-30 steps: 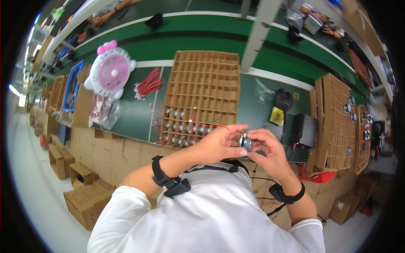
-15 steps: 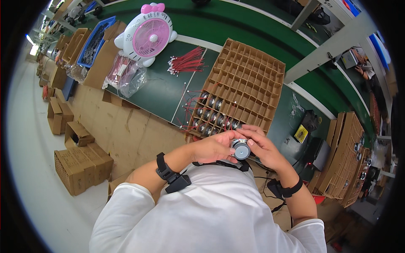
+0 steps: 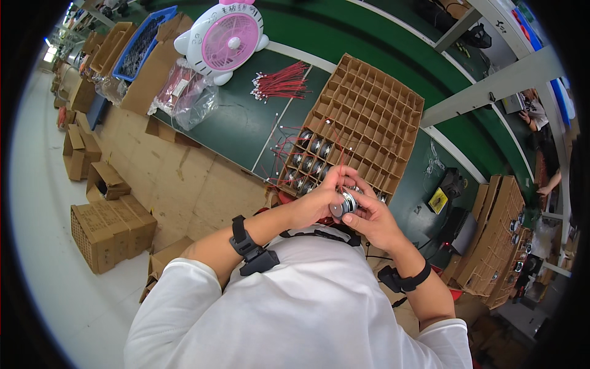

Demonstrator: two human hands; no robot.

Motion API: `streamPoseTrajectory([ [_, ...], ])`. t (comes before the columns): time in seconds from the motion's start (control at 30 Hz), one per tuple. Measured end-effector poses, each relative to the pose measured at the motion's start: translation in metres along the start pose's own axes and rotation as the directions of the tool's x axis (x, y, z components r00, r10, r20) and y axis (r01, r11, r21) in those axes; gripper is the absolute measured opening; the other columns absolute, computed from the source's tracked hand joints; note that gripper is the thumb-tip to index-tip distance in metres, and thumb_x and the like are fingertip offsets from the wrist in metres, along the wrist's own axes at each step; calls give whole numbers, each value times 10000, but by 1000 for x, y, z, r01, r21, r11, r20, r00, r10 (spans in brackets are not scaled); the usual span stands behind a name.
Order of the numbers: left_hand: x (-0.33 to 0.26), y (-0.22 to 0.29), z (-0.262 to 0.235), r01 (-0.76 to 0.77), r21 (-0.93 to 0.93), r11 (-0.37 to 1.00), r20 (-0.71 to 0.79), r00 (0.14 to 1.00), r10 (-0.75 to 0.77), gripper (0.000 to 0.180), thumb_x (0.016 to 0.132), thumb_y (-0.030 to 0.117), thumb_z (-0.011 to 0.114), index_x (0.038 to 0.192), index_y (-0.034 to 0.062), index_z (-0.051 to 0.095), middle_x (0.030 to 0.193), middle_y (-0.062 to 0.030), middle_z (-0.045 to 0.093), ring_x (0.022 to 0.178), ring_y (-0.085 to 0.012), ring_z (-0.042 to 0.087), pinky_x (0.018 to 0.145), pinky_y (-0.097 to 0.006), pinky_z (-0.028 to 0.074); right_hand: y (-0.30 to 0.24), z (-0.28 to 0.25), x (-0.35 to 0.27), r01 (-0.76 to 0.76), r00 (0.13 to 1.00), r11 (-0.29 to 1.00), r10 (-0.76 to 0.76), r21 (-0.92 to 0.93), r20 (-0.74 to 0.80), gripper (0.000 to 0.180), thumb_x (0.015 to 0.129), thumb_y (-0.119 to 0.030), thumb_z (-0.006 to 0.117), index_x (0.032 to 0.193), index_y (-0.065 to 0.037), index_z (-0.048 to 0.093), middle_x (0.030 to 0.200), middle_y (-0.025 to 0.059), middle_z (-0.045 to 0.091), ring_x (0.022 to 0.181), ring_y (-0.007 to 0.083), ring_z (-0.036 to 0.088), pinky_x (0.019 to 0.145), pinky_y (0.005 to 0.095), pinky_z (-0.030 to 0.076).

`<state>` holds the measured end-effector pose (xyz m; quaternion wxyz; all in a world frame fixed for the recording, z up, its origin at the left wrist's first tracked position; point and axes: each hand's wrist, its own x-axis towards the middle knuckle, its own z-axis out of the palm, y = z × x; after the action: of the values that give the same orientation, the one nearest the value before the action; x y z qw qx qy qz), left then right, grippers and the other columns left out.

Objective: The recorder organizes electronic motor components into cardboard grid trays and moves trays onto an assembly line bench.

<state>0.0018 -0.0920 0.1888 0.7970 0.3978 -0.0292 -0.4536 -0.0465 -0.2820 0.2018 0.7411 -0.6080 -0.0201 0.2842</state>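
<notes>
A small round speaker (image 3: pixel 340 208) with a grey magnet back and silver rim is held close to my body. My right hand (image 3: pixel 375 220) grips it from the right, thumb on its near side. Curled about its far left side is my left hand (image 3: pixel 316 202), its fingertips over a thin red wire; which fingers press the wire is hard to tell. Just beyond both hands lies a cardboard divider tray (image 3: pixel 375 101). Its near left cells hold several similar speakers (image 3: pixel 308 165) with red wires trailing out over the left edge.
A bundle of red wires (image 3: pixel 281 82) lies on the green table (image 3: pixel 243 132). Left of it are a pink-and-white fan (image 3: pixel 230 42) and a plastic bag (image 3: pixel 195 106). A black device with a yellow label (image 3: pixel 438 201) sits right of the tray. Cardboard boxes (image 3: pixel 114 234) stand on the floor at left.
The speaker has tilted, and its magnet back has swung left and toward me. My left hand's fingers have risen over its far side, while my right hand has turned with it.
</notes>
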Motion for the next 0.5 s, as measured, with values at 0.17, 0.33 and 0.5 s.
streamPoseTrajectory([
  [0.17,7,-4,-6,-47,136,990,29,999,43,502,1031,416,335,1408,84,313,1264,-77,471,1145,-172,505,966,-304,430,15,-10,4,3,1000,996,-5,85,26,611,859,-35,670,1418,-45,424,1490,62,215,1225,160,461,972,308,471],
  [0.33,14,-16,-19,-82,283,956,83,995,61,425,1037,330,380,1381,83,410,1340,-97,470,1262,-176,445,1050,-314,374,17,-9,13,-26,1000,996,27,-83,4,564,796,-55,735,1313,-33,510,1374,52,308,1175,175,493,985,328,470],
  [0.5,37,-8,-39,-97,495,863,-180,961,211,205,948,175,565,1102,44,599,1058,-24,596,991,-115,539,914,-282,427,18,-6,36,25,988,918,-82,-397,-128,587,716,-48,777,1251,-27,537,1282,79,412,1144,210,523,999,347,474],
])
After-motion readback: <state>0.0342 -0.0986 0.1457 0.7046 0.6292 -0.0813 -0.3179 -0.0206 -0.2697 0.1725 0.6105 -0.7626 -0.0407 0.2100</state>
